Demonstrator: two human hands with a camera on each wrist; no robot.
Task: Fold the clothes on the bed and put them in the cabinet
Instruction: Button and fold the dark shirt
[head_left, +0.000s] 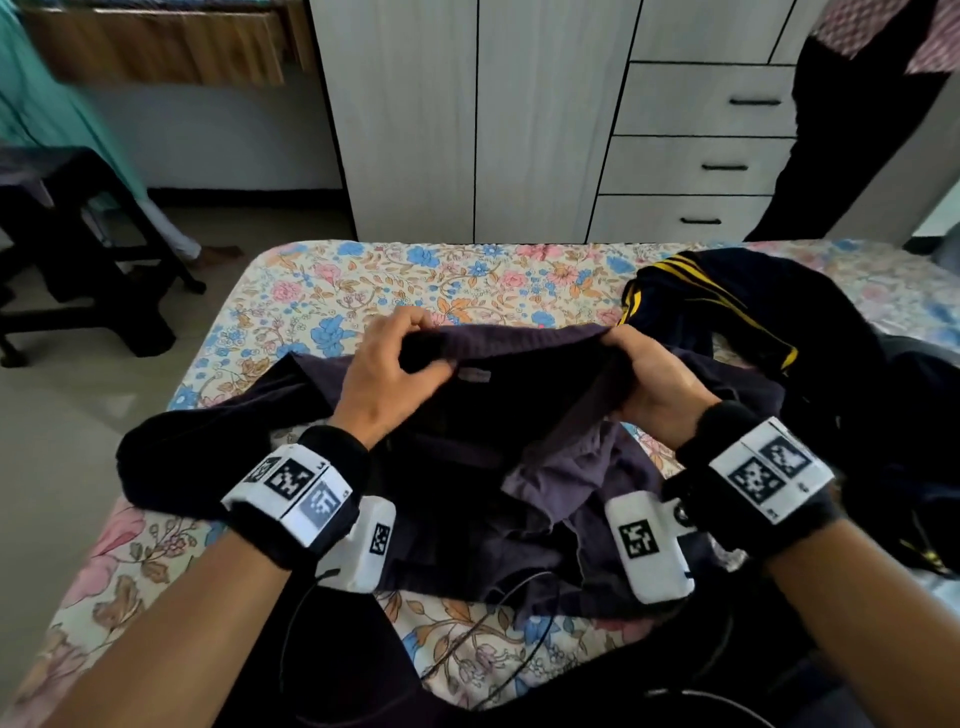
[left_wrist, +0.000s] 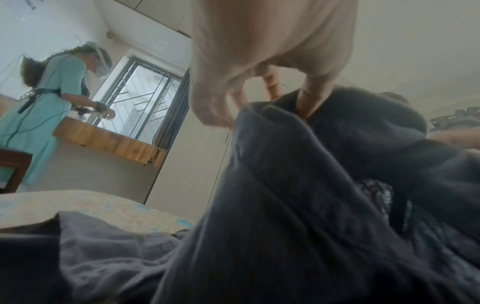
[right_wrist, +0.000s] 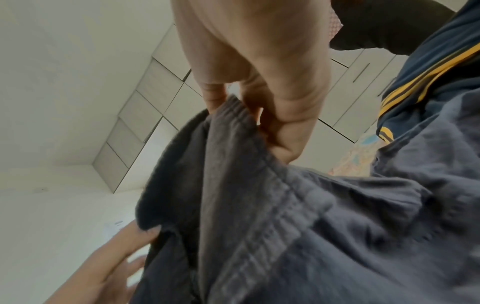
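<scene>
A dark purple-grey pair of trousers (head_left: 545, 467) lies crumpled on the floral bed (head_left: 322, 291), its elastic waistband (head_left: 519, 338) lifted and stretched between my hands. My left hand (head_left: 400, 358) pinches the waistband's left end, and my right hand (head_left: 644, 364) grips the right end. The left wrist view shows my fingers (left_wrist: 311, 100) clamped on the dark cloth (left_wrist: 298, 185). In the right wrist view my fingers (right_wrist: 285, 123) curl round the ribbed waistband (right_wrist: 233, 127). The white cabinet (head_left: 478, 119) stands past the bed with its doors closed.
A navy garment with yellow stripes (head_left: 727, 306) lies heaped at the right of the bed. Someone in dark trousers (head_left: 852, 130) stands by the cabinet drawers (head_left: 706, 135). A black chair (head_left: 78, 249) sits on the floor at left. Another person in teal (left_wrist: 52, 98) works at a wooden counter.
</scene>
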